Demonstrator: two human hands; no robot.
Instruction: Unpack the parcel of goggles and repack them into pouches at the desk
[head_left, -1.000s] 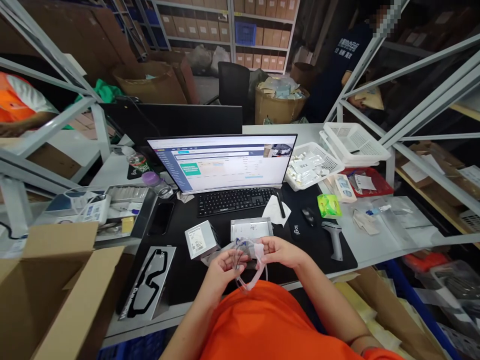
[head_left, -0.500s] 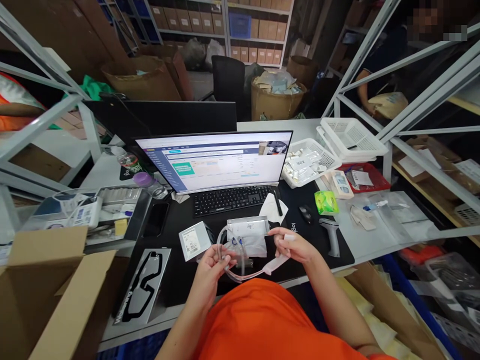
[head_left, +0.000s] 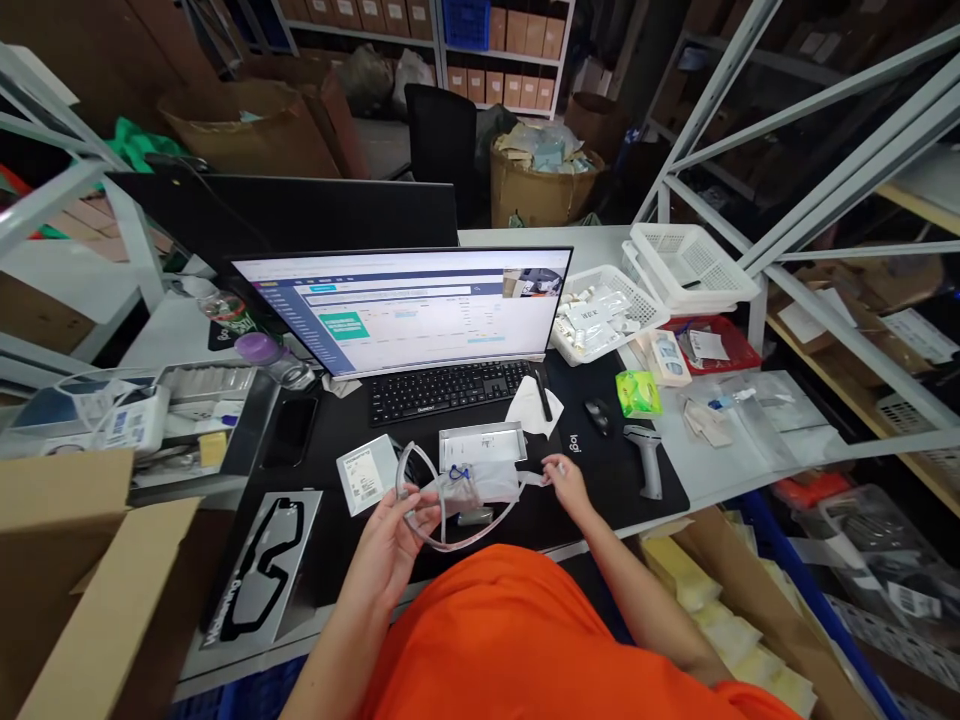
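Observation:
A clear, flexible looped strap (head_left: 480,538) hangs between my hands, low over the black desk mat. My left hand (head_left: 397,525) is closed round its looped end. At the other end, my right hand (head_left: 568,487) pinches the pale tip between thumb and fingers. Behind the loop lies an open silver-grey box tray (head_left: 484,443), with a translucent pouch (head_left: 495,483) in front of it. A small white labelled box (head_left: 367,475) stands to the left of the strap. Nearer the left edge of the mat lies a silver box with a black outline print (head_left: 262,570).
A keyboard (head_left: 450,390) and monitor (head_left: 405,310) stand behind my hands. To the right are a mouse (head_left: 598,416), a green packet (head_left: 637,394) and a barcode scanner (head_left: 646,460). An open cardboard box (head_left: 112,600) is at the near left. White baskets (head_left: 694,265) stand at the back right.
The strap has opened into a wider loop. My right hand has shifted slightly away from my body and now grips its tip. The view has moved a little to the right.

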